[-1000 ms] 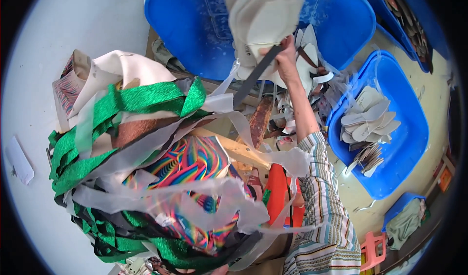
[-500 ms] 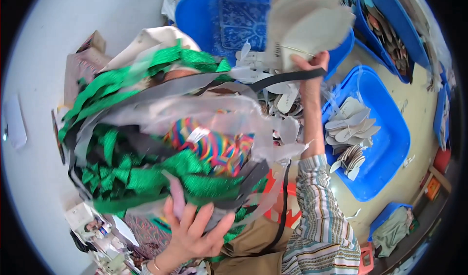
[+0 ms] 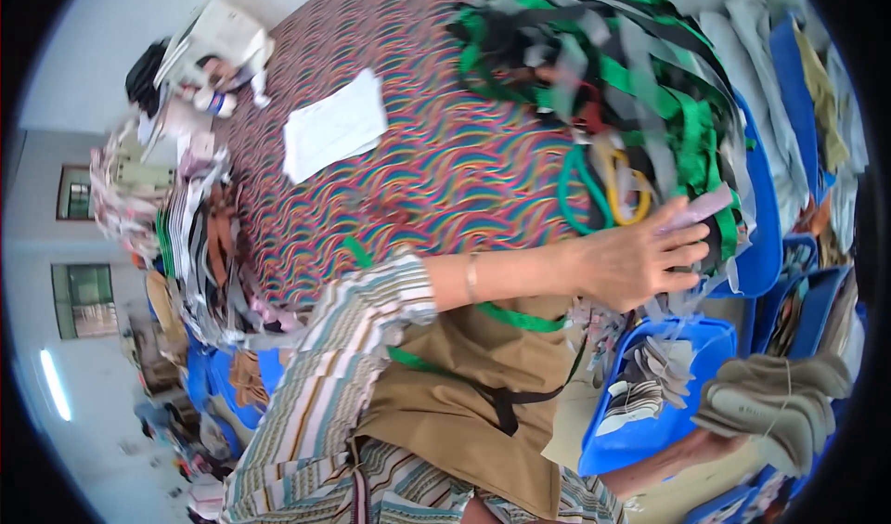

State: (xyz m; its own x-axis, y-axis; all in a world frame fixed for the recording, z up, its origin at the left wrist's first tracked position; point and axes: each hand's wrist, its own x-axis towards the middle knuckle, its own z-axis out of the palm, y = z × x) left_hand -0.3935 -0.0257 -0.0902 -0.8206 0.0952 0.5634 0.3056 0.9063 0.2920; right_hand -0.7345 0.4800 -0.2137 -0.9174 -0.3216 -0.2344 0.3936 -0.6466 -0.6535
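My right hand (image 3: pixel 716 442), at the lower right, is closed on a tied bundle of beige insoles (image 3: pixel 775 403); the bundle hides most of its fingers. My left hand (image 3: pixel 631 259) reaches across to the right with fingers stretched apart. It is at the near edge of a tangled heap of shiny green, black and grey strips (image 3: pixel 691 143); I cannot tell whether it touches them. A pale pink piece (image 3: pixel 701 210), which looks like a wrap on one finger, sticks out from this hand. Beside it, a teal loop (image 3: pixel 585 190) and a yellow loop (image 3: pixel 631 188) hang from the heap.
A table with a wavy multicoloured cover (image 3: pixel 445 171) carries white papers (image 3: pixel 336 125) and a white machine (image 3: pixel 218 41). Bundles of strips (image 3: pixel 200 236) hang off its left side. A blue tub (image 3: pixel 719 334) with more insoles (image 3: pixel 654 371) stands on the floor at right.
My view has swung left, bringing the table into sight. The insole bundle in my right hand now appears at the lower right. My left hand now reaches across to the right.
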